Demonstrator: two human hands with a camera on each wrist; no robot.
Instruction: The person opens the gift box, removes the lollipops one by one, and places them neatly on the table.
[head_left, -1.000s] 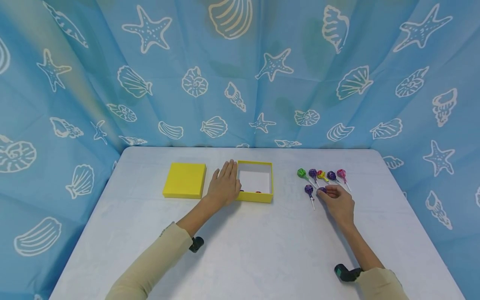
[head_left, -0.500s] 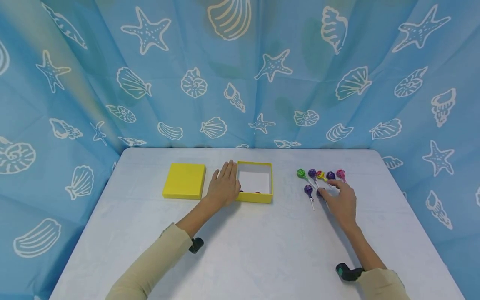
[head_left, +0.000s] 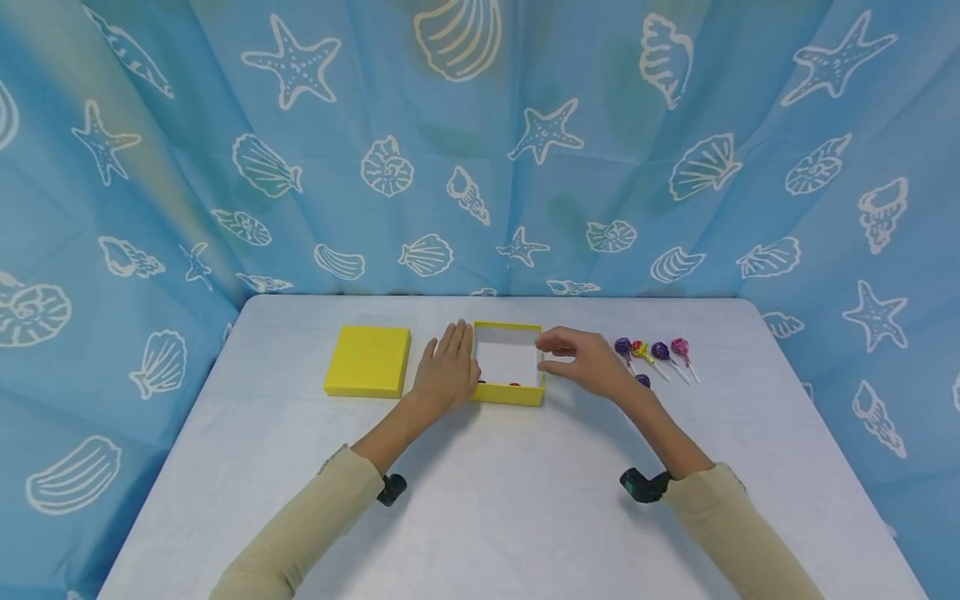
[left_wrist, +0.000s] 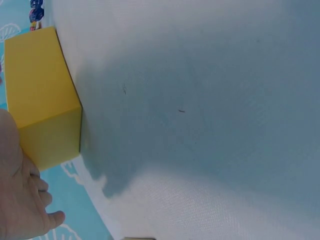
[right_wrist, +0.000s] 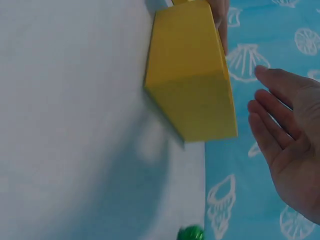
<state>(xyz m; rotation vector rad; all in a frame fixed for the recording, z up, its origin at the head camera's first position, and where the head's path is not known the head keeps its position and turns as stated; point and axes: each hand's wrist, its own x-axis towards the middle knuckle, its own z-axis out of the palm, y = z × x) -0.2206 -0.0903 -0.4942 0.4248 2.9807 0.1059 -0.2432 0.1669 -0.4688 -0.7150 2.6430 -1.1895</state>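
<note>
My left hand [head_left: 446,371] lies with straight fingers along the left side of an open yellow box [head_left: 506,394] with a white inside. In the left wrist view that hand [left_wrist: 20,200] touches the box's wall [left_wrist: 42,75]. Over the box's right edge hovers my right hand [head_left: 581,358], thumb and fingers apart. The right wrist view shows nothing between the fingers of this hand [right_wrist: 290,130], beside the box [right_wrist: 190,85]. Inside the box, a small red top [head_left: 514,385] peeks above the front wall, with a dark one near the left hand.
Left of the box sits a yellow lid [head_left: 368,361]. Lollipops lie at the right: purple [head_left: 660,350], yellow-red [head_left: 640,349], pink [head_left: 679,346] and others. The right hand and arm cover some; a green one [right_wrist: 191,233] shows in the right wrist view. A blue curtain [head_left: 480,167] hangs behind.
My right hand has let go of a purple lollipop, which stays among the others, and has moved left to the box's right edge. The left hand has stayed in place.
</note>
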